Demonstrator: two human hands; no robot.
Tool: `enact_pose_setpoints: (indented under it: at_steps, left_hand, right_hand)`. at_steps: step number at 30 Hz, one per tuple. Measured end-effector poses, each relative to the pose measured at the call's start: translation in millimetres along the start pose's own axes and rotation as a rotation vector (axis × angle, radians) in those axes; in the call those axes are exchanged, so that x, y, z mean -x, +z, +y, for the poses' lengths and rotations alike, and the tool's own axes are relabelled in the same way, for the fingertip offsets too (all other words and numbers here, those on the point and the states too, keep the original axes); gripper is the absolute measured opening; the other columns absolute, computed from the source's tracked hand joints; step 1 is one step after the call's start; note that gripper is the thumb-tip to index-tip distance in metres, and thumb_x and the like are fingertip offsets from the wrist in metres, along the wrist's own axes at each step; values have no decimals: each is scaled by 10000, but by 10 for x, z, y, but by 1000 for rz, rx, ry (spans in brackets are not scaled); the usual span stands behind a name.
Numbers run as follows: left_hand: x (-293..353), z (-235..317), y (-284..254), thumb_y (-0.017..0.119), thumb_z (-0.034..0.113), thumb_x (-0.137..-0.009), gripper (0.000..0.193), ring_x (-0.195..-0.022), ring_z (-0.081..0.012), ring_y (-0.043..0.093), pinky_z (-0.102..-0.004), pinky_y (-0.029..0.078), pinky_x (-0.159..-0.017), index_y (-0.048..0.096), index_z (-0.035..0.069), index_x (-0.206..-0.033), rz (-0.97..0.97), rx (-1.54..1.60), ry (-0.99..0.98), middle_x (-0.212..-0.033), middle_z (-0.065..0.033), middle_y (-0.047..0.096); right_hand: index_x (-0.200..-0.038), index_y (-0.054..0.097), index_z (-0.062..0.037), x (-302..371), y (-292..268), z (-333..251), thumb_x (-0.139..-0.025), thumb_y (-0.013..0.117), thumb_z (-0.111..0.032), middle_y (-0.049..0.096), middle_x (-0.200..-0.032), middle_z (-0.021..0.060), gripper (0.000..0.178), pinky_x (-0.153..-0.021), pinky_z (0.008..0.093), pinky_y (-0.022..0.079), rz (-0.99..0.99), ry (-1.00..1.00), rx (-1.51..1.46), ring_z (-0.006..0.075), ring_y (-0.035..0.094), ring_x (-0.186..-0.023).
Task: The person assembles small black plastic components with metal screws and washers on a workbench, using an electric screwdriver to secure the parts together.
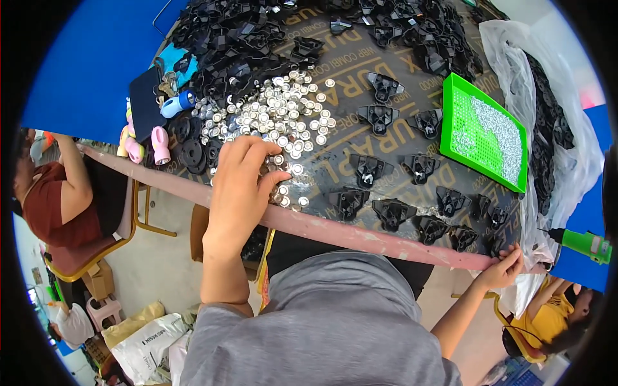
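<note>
My left hand (238,183) reaches over the near edge of a pile of small round silver metal discs (273,112). Its thumb and index finger are apart, with loose discs lying between and around them. At the table's front right edge, my right hand (502,269) has its fingers bent together beside a black plastic part (497,244). Whether it grips anything there is hidden. Several similar black plastic parts (378,118) are spread out on the dark printed tabletop between the disc pile and a green tray (449,138) holding many tiny silver pieces.
Heaps of black parts (225,45) cover the far side. A blue-and-white flashlight-shaped item (177,103), a pink one (160,145) and black rings (193,154) lie left. Clear plastic sheeting (515,71) and a green power screwdriver (586,246) are at right. Other people sit on both sides.
</note>
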State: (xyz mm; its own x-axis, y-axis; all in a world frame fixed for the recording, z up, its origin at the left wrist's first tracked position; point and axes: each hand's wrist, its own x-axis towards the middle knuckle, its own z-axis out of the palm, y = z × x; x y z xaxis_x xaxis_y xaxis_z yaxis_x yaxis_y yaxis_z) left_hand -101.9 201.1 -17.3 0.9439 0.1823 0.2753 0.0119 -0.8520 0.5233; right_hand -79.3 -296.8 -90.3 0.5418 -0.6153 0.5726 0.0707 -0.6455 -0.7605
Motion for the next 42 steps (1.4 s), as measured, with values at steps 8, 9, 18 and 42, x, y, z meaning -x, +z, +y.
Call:
enact_pose_setpoints:
  at_steps: [8, 9, 18, 42]
  left_hand:
    - [46, -61, 87, 760, 43, -780, 197, -982, -296, 584, -369, 456, -866, 674, 46, -957, 112, 94, 64, -982, -95, 644]
    - [81, -98, 108, 752, 42, -791, 187, -992, -285, 582, -364, 452, -878, 682, 49, -965, 193, 82, 50, -1010, -92, 646]
    - [100, -149, -132, 775, 120, -803, 275, -1041, -307, 539, -401, 443, -900, 683, 61, -1055, 224, -13, -43, -1088, -93, 618]
    - [-74, -302, -32, 669, -57, -820, 137, -866, -241, 599, -326, 460, -768, 594, 24, -901, 125, 301, -67, -947, -91, 651]
  right_hand:
    - [-985, 660, 29, 168, 393, -1695, -900, 633, 54, 655, -1004, 117, 93, -747, 274, 497, -505, -248, -250, 164, 612, -832]
    - [-964, 682, 17, 192, 573, -2041, -810, 686, 99, 665, -1007, 127, 174, -750, 314, 517, -820, -414, -178, 204, 639, -838]
    - [-979, 622, -13, 843, 2119, -2752, -805, 715, -42, 631, -917, 150, 199, -790, 429, 503, -1509, -907, -160, 366, 619, -915]
    - [-908, 699, -35, 345, 1985, -2551, -828, 712, -43, 624, -894, 97, 82, -791, 361, 480, -1206, -556, -4, 278, 590, -898]
